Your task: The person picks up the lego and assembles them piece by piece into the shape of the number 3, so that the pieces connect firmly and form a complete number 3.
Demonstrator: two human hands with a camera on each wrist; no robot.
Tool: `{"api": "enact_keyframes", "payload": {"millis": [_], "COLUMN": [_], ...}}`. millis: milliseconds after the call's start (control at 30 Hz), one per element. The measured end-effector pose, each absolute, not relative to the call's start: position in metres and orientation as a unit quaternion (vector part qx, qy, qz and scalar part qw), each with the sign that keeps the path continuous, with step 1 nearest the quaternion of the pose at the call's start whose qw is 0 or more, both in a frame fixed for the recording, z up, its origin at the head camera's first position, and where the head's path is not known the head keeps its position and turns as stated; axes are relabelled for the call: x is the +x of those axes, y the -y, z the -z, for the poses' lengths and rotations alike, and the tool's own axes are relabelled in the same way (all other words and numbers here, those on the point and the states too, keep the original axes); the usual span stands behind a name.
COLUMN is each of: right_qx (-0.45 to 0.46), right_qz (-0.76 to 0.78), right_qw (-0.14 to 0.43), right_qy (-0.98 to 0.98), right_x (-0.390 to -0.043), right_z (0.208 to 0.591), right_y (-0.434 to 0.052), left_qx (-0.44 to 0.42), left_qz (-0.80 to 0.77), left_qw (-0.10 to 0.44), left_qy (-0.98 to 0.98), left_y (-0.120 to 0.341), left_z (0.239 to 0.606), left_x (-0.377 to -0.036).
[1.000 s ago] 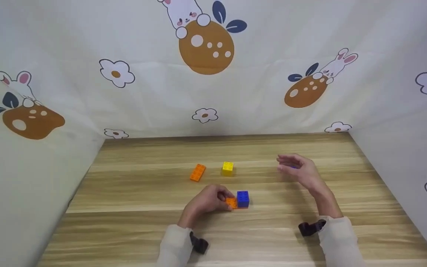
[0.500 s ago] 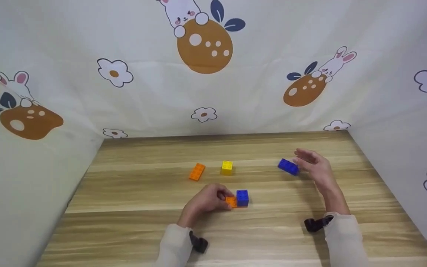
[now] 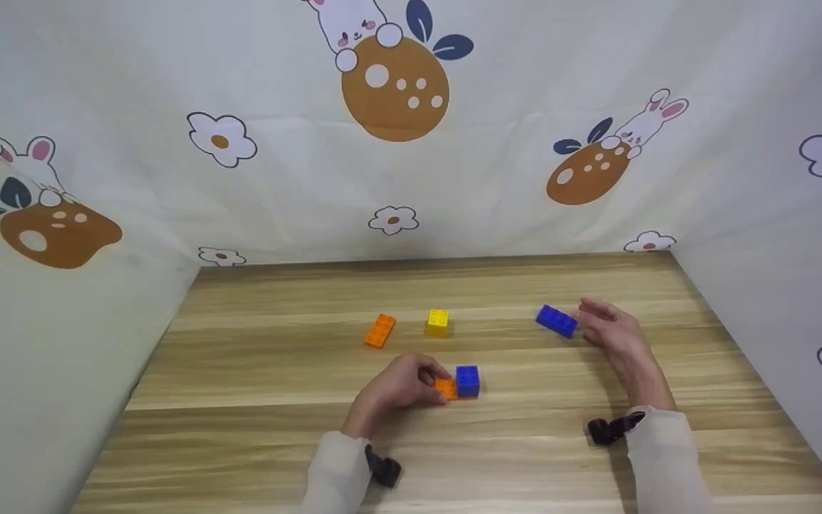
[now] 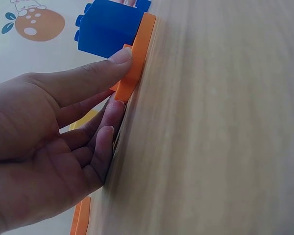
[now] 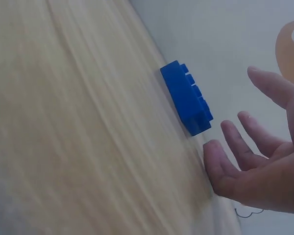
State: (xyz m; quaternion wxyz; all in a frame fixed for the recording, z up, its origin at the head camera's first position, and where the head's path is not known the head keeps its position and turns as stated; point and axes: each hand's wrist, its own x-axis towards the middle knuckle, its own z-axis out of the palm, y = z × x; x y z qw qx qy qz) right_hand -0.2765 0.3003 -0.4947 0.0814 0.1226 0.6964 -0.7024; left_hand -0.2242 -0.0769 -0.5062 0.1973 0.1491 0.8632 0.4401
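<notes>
My left hand (image 3: 398, 384) pinches the left end of a flat orange building brick (image 3: 444, 387) lying on the table, thumb on the near side. A square blue brick (image 3: 467, 382) sits on that orange brick's right end; the left wrist view shows its studs. At the right, a long blue brick (image 3: 556, 321) rests on the table, studs up. Right beside its right end is my right hand (image 3: 619, 337), fingers spread and holding nothing. In the right wrist view the fingertips (image 5: 211, 148) lie just off that blue brick's near end.
A second flat orange brick (image 3: 379, 331) and a yellow brick (image 3: 438, 323) lie on the wooden table (image 3: 254, 371) beyond my left hand. A patterned cloth (image 3: 282, 185) hangs around the back and sides of the table.
My right hand has drawn back to the right off the long blue brick, uncovering it, and then lowered slightly beside it. The left hand keeps its hold on the orange brick.
</notes>
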Motion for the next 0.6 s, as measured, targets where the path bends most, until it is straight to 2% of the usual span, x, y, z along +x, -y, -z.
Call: {"api": "enact_keyframes", "payload": {"millis": [267,600], "right_qx": [0.107,0.128], "right_qz": [0.702,0.578], "right_qw": [0.125,0.118], "right_qy": [-0.693,-0.797], "right_x": [-0.275,-0.284], "right_z": [0.500,0.498], "right_y": [-0.305,-0.290], "left_qx": [0.144,0.152], "left_qz": [-0.443,-0.448], "left_qw": [0.203,0.187], "left_qy": [-0.861,-0.861], "left_y": [0.077,0.076], "left_z": [0.507,0.507], "left_x": [-0.224,-0.224]}}
